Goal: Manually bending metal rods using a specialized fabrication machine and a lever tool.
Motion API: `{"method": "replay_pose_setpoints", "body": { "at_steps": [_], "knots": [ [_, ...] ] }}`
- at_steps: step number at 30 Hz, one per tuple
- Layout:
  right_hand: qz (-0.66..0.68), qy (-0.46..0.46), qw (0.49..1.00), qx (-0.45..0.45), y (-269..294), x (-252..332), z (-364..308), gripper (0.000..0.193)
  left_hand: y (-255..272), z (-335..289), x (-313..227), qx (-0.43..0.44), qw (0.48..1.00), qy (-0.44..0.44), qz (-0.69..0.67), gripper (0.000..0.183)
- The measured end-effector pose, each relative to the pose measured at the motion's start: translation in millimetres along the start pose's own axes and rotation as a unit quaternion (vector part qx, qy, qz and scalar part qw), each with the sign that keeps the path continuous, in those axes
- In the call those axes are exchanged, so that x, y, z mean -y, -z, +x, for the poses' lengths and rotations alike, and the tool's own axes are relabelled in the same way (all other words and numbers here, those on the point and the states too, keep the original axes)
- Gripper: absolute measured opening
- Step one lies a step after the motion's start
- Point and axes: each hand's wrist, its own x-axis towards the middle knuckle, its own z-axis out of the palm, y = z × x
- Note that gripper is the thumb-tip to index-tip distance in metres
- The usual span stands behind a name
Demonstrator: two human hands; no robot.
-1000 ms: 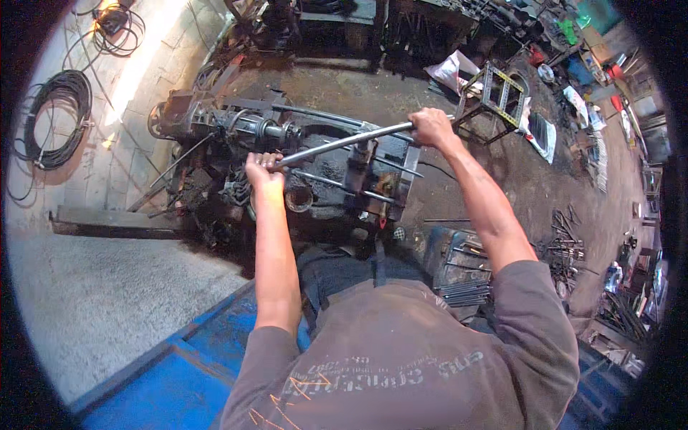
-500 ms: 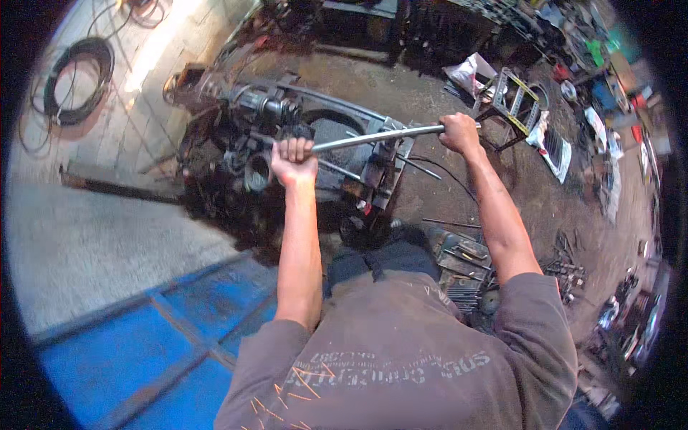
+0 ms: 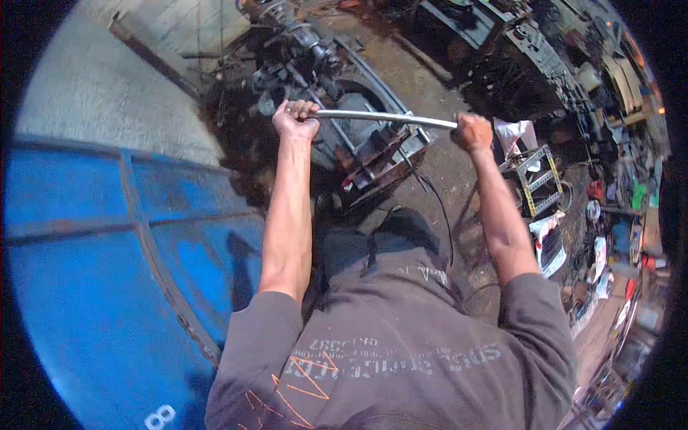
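A long silvery metal rod [image 3: 387,117] is held up crosswise in front of me, roughly level, with a slight curve in the picture. My left hand [image 3: 297,120] is closed round its left end. Round its right end my right hand [image 3: 474,132] is wrapped, arm stretched out. Below and beyond the rod stands a dark, greasy machine [image 3: 362,168] with a rail frame and a metal cylinder [image 3: 307,36]. The rod appears clear of it, though the gap is hard to judge. My fingers hide both rod ends.
Blue framed panels [image 3: 72,183] fill the left side. A small step stand [image 3: 539,179] with yellow edges is at the right, near white bags [image 3: 514,136]. A dark cable [image 3: 443,208] runs over the floor by the machine. Cluttered shelves line the far right.
My view has swung left, so the machine sits higher and more blue panel shows. Both hands keep hold of the rod, which has gone from tilted up at the right to nearly level.
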Motion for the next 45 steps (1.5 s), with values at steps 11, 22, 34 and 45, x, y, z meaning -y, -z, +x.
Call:
{"method": "replay_pose_setpoints", "body": {
  "at_steps": [11,22,34,45],
  "knots": [
    [0.719,-0.326,0.612,0.045,-50.1,113.6,176.2,0.049,112.0,-212.0,19.9,-0.199,0.979,-0.035,-0.002,0.033],
    [0.262,0.231,0.936,0.048,93.9,314.2,-7.4,0.024,140.0,-148.1,-151.9,-0.224,0.971,-0.083,0.022,0.022],
    [0.408,-0.589,0.698,0.004,173.1,2.4,-292.8,0.036,222.0,-89.1,-280.1,-0.316,0.942,-0.033,0.103,0.017],
    [0.764,-0.599,0.235,-0.045,-55.6,243.9,-98.6,0.028,121.4,-80.8,-140.9,-0.195,0.938,0.090,0.273,0.015]
  ]
}}
